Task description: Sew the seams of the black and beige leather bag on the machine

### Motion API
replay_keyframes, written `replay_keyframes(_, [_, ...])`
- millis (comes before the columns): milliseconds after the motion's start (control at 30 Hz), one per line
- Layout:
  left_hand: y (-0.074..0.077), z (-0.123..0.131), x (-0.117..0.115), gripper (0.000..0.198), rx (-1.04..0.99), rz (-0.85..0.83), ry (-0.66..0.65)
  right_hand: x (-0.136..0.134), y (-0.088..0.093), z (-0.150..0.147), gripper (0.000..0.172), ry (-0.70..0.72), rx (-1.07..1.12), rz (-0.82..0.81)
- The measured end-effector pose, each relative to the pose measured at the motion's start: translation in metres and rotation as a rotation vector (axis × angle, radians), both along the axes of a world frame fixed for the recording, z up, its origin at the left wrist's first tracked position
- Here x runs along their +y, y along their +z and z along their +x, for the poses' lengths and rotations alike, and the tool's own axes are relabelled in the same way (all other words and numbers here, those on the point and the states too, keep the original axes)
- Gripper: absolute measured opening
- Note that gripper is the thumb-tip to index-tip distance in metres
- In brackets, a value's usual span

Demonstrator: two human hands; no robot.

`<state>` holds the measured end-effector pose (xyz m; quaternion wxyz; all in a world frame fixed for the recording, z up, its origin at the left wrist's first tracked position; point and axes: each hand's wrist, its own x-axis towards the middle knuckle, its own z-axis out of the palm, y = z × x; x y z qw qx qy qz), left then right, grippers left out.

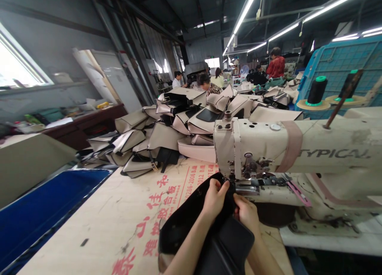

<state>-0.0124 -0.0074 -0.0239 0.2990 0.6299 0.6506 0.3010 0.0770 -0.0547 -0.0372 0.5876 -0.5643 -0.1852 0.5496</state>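
Note:
A handbag (186,221), black inside with a little beige showing at its lower left edge, lies under the head of a cream sewing machine (262,143). My left hand (215,197) pinches the bag's upper edge, just below the needle area. Close by on the right, my right hand (246,211) grips the edge by the machine's narrow arm, its fingertips partly hidden behind the black material. A smooth black flap (235,243) hangs between my forearms. The needle itself is too small to make out.
Beyond the plywood table (119,211) rises a heap of beige and black bags (167,135). A blue bin (59,211) stands to the left. Black thread spools (317,95) sit above the machine, with a blue crate (352,64) behind. Several people work farther back.

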Motion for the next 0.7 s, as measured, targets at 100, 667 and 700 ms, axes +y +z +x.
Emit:
replay_keyframes(100, [-0.008,0.001,0.004,0.026,-0.051,-0.003,0.042,0.0,0.005,0.001,0.041,0.006,-0.028,-0.03])
replay_keyframes(667, [-0.014,-0.002,0.02,0.03,-0.028,-0.026,0.094,0.007,0.007,-0.005,0.029,-0.049,-0.141,-0.086])
replay_keyframes(700, [-0.012,-0.002,0.021,0.03,-0.016,-0.032,0.092,0.007,0.006,-0.005,0.029,-0.048,-0.159,-0.087])
